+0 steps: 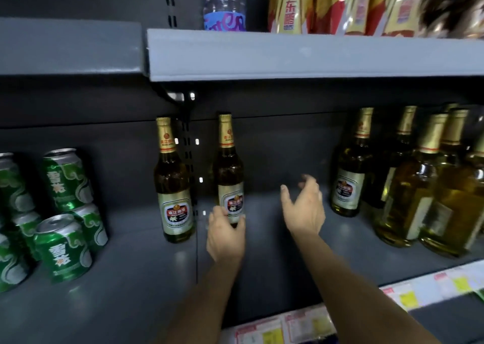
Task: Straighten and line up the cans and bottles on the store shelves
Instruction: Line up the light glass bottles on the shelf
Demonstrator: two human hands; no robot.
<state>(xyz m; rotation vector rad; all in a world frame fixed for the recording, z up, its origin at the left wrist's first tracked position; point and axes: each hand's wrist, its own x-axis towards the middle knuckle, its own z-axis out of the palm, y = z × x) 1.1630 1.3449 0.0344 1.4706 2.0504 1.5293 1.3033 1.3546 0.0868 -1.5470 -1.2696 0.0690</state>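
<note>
Two brown beer bottles with gold foil necks stand upright on the grey middle shelf (262, 265). My left hand (226, 235) grips the base of the middle beer bottle (228, 176). Another beer bottle (172, 184) stands just to its left, untouched. My right hand (305, 207) hovers with fingers spread over the bare shelf, between the held bottle and a third beer bottle (351, 168) on the right. It holds nothing. Green cans (64, 239) are stacked in two layers at the far left.
A group of pale yellow bottles (424, 186) crowds the right end of the shelf. Price labels (301, 325) run along the front edge. The upper shelf (288, 55) carries a clear water bottle (225, 3) and gold-red cartons (327, 3).
</note>
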